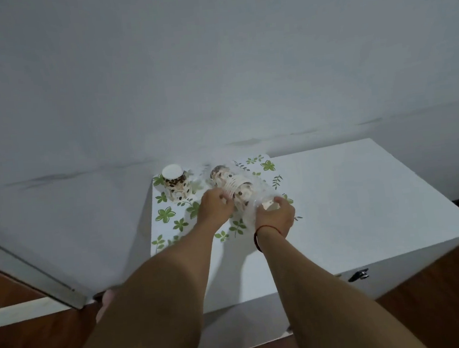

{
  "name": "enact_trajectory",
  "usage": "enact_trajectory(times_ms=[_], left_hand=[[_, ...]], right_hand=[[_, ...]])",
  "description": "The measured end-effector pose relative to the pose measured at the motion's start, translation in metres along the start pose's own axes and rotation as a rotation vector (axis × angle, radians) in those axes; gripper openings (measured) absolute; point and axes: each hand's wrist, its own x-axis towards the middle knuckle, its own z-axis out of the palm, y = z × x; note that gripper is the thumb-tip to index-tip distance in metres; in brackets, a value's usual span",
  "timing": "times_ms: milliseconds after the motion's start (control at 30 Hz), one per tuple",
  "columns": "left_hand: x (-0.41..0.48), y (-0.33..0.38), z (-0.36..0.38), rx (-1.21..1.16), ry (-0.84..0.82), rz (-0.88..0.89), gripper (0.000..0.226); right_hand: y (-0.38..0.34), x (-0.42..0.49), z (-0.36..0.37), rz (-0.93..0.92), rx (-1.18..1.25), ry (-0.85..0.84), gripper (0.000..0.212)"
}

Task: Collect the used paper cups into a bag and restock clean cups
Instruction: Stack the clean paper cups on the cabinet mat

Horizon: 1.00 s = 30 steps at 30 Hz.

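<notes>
My left hand [216, 207] pinched a tilted stack of brown-spotted paper cups [233, 186] inside a clear bag [255, 199], gripped by my right hand [276, 217]. Another cup [176, 185] stood upside down left of my hands.

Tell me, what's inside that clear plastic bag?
Inside the clear plastic bag, held by the left hand and right hand, lies a stack of bean-print paper cups; their number is hidden.
</notes>
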Motion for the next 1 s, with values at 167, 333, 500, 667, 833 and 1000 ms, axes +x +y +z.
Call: enact_trajectory(times_ms=[167, 333, 500, 667, 833, 1000], left_hand=[[-0.008, 0.008, 0.005, -0.327, -0.207, -0.183, 0.035], [0.002, 0.005, 0.011, -0.442, -0.27, -0.233, 0.044], [0.007, 0.007, 0.01, -0.428, -0.374, -0.366, 0.055], [0.006, 0.005, -0.013, -0.353, -0.434, -0.307, 0.055], [-0.006, -0.003, -0.017, -0.272, -0.54, -0.25, 0.098], [-0.01, -0.01, -0.009, -0.245, -0.484, -0.181, 0.097]], right_hand=[[0.001, -0.001, -0.008, -0.107, -0.233, -0.188, 0.051], [-0.002, 0.013, -0.013, -0.185, -0.464, -0.321, 0.035], [0.002, 0.016, -0.007, -0.143, -0.503, -0.389, 0.044], [-0.002, 0.016, -0.001, -0.133, -0.562, -0.396, 0.07], [-0.003, 0.011, 0.005, -0.131, -0.576, -0.432, 0.075], [-0.009, 0.016, 0.007, -0.111, -0.496, -0.511, 0.078]])
